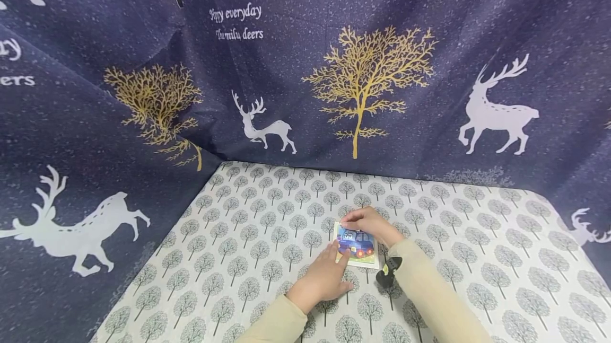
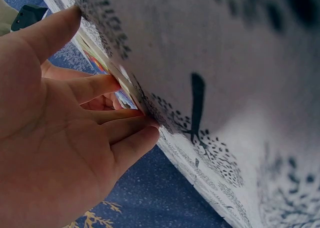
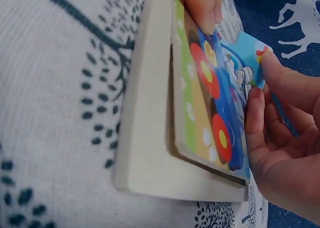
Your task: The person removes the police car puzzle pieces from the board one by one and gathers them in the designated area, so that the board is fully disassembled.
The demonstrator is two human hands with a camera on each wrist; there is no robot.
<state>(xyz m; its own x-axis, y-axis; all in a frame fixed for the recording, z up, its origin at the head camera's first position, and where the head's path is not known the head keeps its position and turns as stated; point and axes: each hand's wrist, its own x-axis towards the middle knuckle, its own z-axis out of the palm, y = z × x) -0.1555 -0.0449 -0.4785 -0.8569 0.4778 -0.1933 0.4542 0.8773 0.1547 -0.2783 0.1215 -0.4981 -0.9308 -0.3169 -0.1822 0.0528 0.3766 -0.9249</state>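
Right wrist: your right hand [image 3: 287,123] pinched light-blue piece [image 3: 250,53] between thumb and finger, piece tilted above car-picture board [image 3: 187,118] — likely held by edge for control. Left wrist: your left hand [image 2: 65,123], fingers near straight, gripped nothing; fingertips touched board, probably steadying it. Head: board lay flat on tree-print cloth [image 1: 229,258]; navy deer-print drape [image 1: 291,67] hung behind and leftward.

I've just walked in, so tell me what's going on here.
A person has both hands at a small car puzzle on the tree-print cloth. The right hand pinches a light-blue piece, tilted up at the far edge, not lying flat. The left hand touches the picture with its fingertips.
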